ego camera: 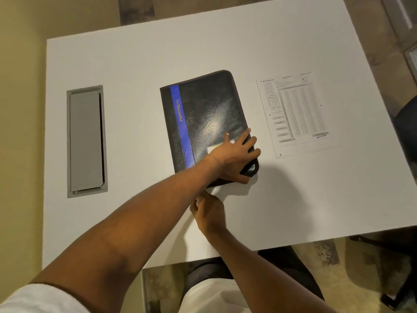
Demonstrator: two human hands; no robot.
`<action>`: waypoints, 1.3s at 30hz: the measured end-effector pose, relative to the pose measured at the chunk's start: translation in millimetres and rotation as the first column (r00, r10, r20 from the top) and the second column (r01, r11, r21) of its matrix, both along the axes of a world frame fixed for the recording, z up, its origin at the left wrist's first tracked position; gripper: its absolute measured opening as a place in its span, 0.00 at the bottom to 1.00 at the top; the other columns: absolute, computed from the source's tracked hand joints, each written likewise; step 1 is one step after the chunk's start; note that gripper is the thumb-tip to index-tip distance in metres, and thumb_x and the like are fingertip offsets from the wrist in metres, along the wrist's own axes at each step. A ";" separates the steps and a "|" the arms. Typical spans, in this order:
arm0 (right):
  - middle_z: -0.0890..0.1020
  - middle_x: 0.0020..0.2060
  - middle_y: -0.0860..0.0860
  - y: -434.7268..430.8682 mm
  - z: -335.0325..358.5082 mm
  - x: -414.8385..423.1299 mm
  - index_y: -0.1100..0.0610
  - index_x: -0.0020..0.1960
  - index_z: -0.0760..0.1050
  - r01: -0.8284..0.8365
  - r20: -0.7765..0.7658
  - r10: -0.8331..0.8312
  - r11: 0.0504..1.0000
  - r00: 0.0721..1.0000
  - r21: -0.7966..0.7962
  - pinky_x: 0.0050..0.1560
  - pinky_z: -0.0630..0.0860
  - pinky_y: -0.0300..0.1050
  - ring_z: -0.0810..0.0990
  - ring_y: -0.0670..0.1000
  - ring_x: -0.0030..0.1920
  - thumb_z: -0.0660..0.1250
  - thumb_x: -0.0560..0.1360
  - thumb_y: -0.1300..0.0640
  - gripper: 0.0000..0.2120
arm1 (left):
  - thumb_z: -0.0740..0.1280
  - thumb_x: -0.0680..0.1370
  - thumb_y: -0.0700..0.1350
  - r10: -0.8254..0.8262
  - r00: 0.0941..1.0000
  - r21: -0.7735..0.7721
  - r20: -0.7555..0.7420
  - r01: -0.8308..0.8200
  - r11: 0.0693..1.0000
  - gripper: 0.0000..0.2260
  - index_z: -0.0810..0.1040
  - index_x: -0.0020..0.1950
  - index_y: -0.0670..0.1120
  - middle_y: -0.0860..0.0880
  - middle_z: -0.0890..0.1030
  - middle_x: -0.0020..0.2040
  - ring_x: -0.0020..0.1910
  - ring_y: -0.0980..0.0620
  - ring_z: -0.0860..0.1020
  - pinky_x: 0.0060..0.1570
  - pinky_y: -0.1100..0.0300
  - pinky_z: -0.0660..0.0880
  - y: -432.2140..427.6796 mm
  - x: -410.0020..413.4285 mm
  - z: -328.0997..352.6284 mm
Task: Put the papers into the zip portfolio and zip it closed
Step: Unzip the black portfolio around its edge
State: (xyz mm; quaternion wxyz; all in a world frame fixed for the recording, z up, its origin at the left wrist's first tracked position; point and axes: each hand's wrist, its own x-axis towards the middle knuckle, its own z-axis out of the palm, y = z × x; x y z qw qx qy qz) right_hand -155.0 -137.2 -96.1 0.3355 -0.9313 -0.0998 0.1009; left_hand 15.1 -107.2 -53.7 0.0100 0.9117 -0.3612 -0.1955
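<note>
A black zip portfolio (203, 114) with a blue stripe lies shut in the middle of the white table (140, 64). My left hand (234, 157) reaches across and rests spread on its near right corner, fingertips over the right edge, pressing it down. My right hand (208, 212) is at the portfolio's near edge, just under my left forearm. Its fingers are bunched in a pinch at the zipper line, and the pull itself is hidden. A printed sheet of paper (295, 114) lies flat on the table to the right of the portfolio, untouched.
A grey cable hatch (86, 141) is set into the table at the left. A dark chair (406, 123) stands past the table's right edge. My lap shows below the near edge.
</note>
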 end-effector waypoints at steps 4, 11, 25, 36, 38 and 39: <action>0.87 0.48 0.47 -22.7 0.9 6.2 0.52 0.54 0.81 -0.115 -0.058 0.112 0.993 0.992 -0.040 0.48 0.82 0.44 0.85 0.50 0.46 0.71 0.77 0.51 0.08 | 0.70 0.72 0.67 0.023 1.000 0.002 0.004 -0.023 1.000 0.39 0.67 0.74 0.45 0.40 0.64 0.77 0.83 0.34 0.53 0.67 0.23 0.68 -3.0 -8.3 15.4; 0.84 0.47 0.48 -97.8 20.2 21.0 0.53 0.52 0.82 -0.010 0.049 0.022 0.974 0.999 -0.227 0.52 0.83 0.45 0.82 0.48 0.46 0.69 0.79 0.56 0.04 | 0.63 0.76 0.70 0.026 0.996 0.003 0.086 -0.026 1.000 0.38 0.66 0.74 0.42 0.41 0.65 0.77 0.84 0.38 0.51 0.70 0.30 0.69 7.3 -22.6 41.7; 0.53 0.84 0.52 -91.0 27.0 74.9 0.55 0.84 0.52 -0.312 -0.176 0.267 0.897 0.947 -0.313 0.79 0.61 0.46 0.55 0.52 0.83 0.62 0.84 0.50 0.33 | 0.65 0.83 0.57 0.566 0.811 -0.560 0.148 -0.403 0.724 0.19 0.78 0.64 0.43 0.49 0.70 0.79 0.83 0.57 0.58 0.58 0.63 0.76 83.5 -98.4 118.2; 0.48 0.84 0.50 -100.2 29.5 78.2 0.56 0.84 0.51 -0.394 -0.199 0.342 0.840 0.918 -0.372 0.78 0.61 0.39 0.48 0.47 0.84 0.57 0.85 0.53 0.30 | 0.67 0.81 0.33 0.967 0.235 -0.698 -0.101 -0.709 0.100 0.11 0.82 0.60 0.43 0.51 0.77 0.70 0.65 0.58 0.76 0.68 0.56 0.75 160.1 -159.6 148.5; 0.49 0.84 0.50 -97.9 32.6 80.9 0.57 0.83 0.53 -0.404 -0.220 0.344 0.838 0.913 -0.366 0.78 0.60 0.41 0.49 0.49 0.84 0.57 0.84 0.55 0.30 | 0.68 0.81 0.32 0.983 0.168 -0.665 -0.076 -0.743 0.075 0.11 0.82 0.61 0.43 0.50 0.77 0.68 0.62 0.55 0.77 0.68 0.56 0.75 179.0 -161.8 149.0; 0.50 0.84 0.50 -96.0 34.3 82.4 0.57 0.83 0.54 -0.396 -0.231 0.331 0.846 0.915 -0.357 0.78 0.60 0.42 0.51 0.49 0.84 0.58 0.84 0.57 0.29 | 0.69 0.81 0.33 0.990 0.123 -0.640 -0.065 -0.766 0.053 0.12 0.81 0.63 0.43 0.49 0.76 0.68 0.61 0.53 0.78 0.68 0.55 0.76 187.9 -162.0 148.3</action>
